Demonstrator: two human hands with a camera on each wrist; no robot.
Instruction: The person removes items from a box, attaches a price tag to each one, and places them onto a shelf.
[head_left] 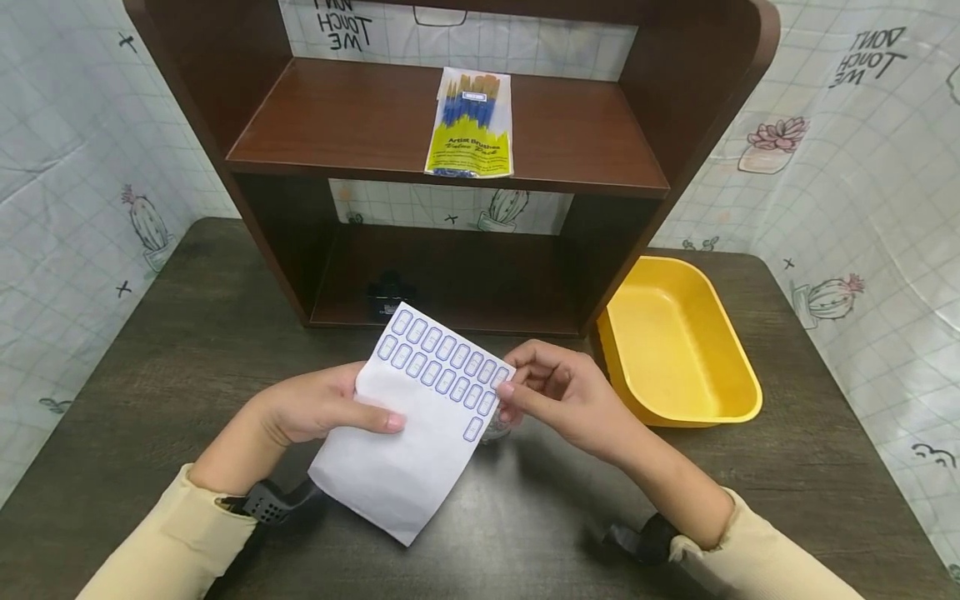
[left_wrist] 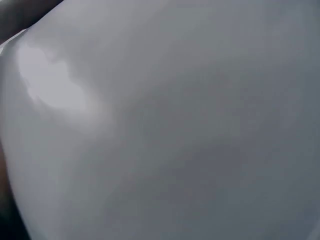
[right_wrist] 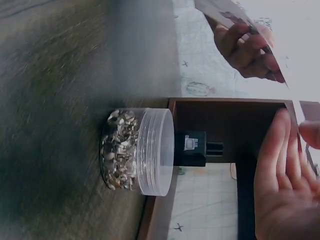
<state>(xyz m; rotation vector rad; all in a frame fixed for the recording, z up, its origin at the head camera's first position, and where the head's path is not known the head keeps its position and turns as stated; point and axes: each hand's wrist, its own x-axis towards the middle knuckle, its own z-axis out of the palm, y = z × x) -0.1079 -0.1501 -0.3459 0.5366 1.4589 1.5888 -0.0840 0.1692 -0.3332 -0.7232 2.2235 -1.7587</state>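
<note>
A white sheet of blue-bordered labels (head_left: 420, 450) is held above the table, tilted, with labels along its upper end. My left hand (head_left: 330, 408) grips its left edge, thumb on top and fingers underneath. At the upper right corner my right hand (head_left: 562, 396) pinches the sheet's edge by the labels, thumb in front. Beneath that corner a clear round jar (right_wrist: 137, 150) of small shiny metal pieces stands on the table, mostly hidden in the head view. The sheet's pale underside (left_wrist: 175, 125) fills the left wrist view.
A dark wooden shelf unit (head_left: 450, 187) stands at the back. Its upper shelf bears a pack of artist brushes (head_left: 471, 125) with a label; a black plug-like object (right_wrist: 192, 148) with a label sits below. A yellow bin (head_left: 682, 342) is at the right.
</note>
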